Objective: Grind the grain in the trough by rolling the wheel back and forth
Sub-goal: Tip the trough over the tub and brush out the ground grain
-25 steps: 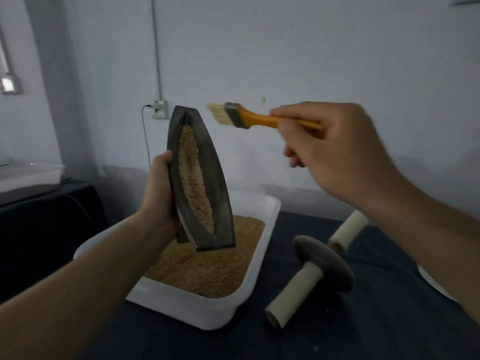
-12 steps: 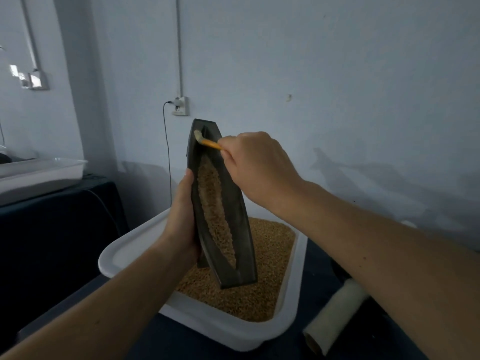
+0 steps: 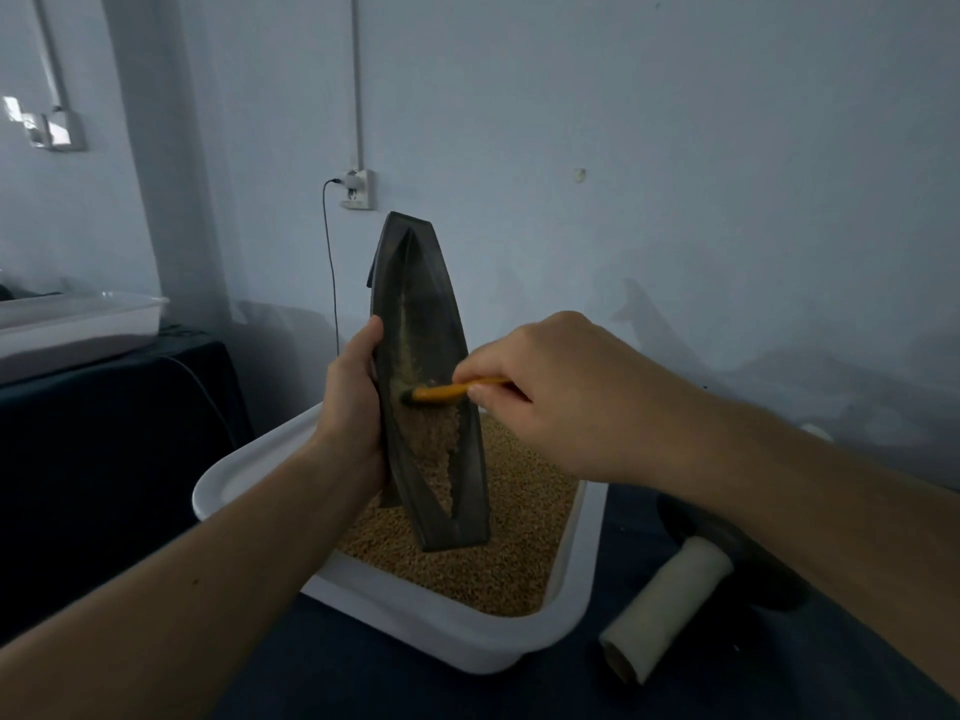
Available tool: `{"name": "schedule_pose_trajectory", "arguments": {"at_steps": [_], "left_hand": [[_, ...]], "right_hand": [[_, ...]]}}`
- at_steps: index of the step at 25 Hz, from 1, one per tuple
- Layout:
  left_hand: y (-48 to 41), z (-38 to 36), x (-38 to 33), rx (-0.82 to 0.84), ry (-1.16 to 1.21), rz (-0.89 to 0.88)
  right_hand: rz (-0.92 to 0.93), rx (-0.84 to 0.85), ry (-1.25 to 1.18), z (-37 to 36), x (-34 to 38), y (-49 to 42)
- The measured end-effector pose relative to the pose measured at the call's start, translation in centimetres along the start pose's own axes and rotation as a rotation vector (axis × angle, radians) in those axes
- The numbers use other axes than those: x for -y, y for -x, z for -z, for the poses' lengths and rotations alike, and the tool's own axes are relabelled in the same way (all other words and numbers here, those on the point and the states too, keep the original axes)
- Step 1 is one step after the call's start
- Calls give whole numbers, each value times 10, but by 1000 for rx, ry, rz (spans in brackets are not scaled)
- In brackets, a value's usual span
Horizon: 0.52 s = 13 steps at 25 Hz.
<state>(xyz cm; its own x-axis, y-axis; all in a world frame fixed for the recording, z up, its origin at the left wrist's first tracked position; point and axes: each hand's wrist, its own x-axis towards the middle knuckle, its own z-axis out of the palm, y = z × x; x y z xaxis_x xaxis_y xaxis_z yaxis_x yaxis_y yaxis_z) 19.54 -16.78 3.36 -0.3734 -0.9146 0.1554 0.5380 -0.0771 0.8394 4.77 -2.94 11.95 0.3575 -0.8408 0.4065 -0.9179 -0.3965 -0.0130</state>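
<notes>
My left hand (image 3: 353, 407) grips the dark boat-shaped trough (image 3: 421, 304) by its left edge and holds it almost upright over the white tub (image 3: 467, 636). Ground grain (image 3: 434, 449) fills only the trough's lower half; the upper half shows a thin dusty streak. My right hand (image 3: 550, 402) holds the orange-handled brush (image 3: 441, 392), whose bristles press into the trough's middle. The grinding wheel (image 3: 727, 558) with its pale roller handle (image 3: 665, 610) lies on the dark cloth to the right, partly hidden by my right forearm.
The white tub holds a bed of brown grain (image 3: 498, 558) and sits on a dark-clothed table (image 3: 395, 688). A second white tray (image 3: 78, 319) stands on another dark table at the left. A wall socket (image 3: 358, 189) with a cable is behind the trough.
The brush has swept from the trough's top end down to its middle, pushing the grain into the lower half. My left hand keeps holding the trough upright over the tub.
</notes>
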Motion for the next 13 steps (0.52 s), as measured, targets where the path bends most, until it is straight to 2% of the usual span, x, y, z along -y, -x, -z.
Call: {"name": "schedule_pose_trajectory", "arguments": {"at_steps": [3, 6, 9, 13], "left_hand": [[-1, -3, 1, 8, -68, -6], [0, -8, 2, 0, -83, -6], [0, -11, 1, -1, -60, -31], [0, -7, 0, 5, -17, -15]], "right_hand": [[-12, -117, -45, 16, -2, -1], [-38, -198, 43, 22, -6, -24], [-61, -155, 75, 12, -9, -41], [-63, -64, -16, 1, -10, -34]]}}
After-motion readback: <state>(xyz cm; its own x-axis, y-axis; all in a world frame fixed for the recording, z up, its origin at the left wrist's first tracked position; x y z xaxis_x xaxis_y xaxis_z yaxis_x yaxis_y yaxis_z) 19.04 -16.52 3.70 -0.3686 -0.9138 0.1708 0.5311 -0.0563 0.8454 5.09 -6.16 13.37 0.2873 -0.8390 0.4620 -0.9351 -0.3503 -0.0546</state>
